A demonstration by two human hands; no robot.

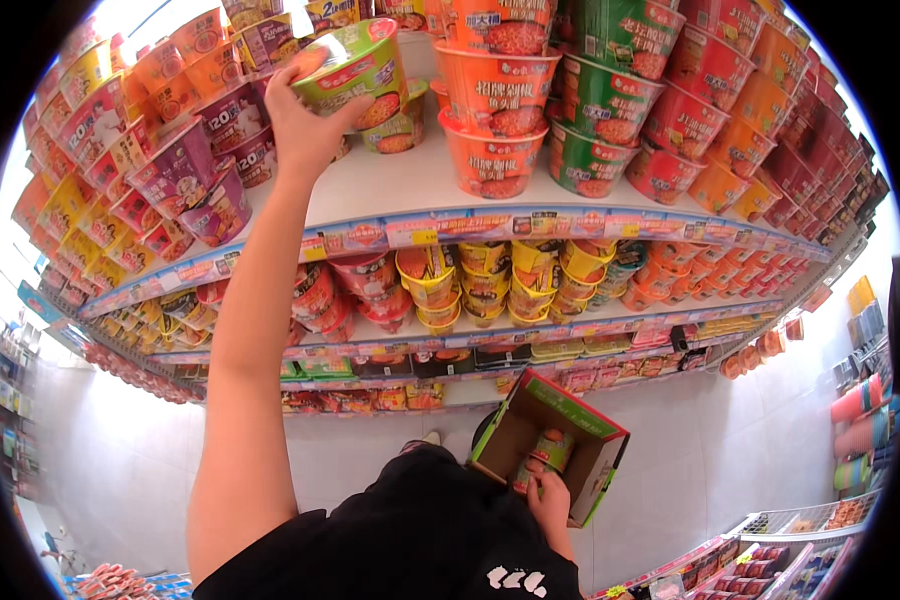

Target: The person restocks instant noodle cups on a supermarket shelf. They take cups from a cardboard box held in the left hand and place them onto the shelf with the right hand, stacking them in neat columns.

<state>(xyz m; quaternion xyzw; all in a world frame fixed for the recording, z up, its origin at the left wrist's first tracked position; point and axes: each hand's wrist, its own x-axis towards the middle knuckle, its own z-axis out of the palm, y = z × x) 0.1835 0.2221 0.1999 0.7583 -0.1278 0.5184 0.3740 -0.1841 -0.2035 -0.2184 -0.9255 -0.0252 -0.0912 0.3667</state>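
Observation:
My left hand (315, 120) is raised to the top shelf and grips a green instant-noodle tub (364, 79), tilted, thumb on its side and fingers at its lid. Just behind it, another green tub (397, 127) stands on the white shelf board (379, 180), partly covered. Low on the right, my right hand (549, 501) reaches into an open cardboard box (585, 469) with a green and red rim. Its fingers close at a noodle tub (525, 474) in the box, though the exact grip is partly hidden. A second green tub (555, 448) lies beside that one.
Orange tubs (495, 97) and dark green tubs (600, 97) are stacked right of the held tub. Purple tubs (176, 169) stand left of my forearm. Below the price-label strip (480, 225), yellow cups (427, 277) fill a lower shelf. A wire rack (802, 517) stands at lower right.

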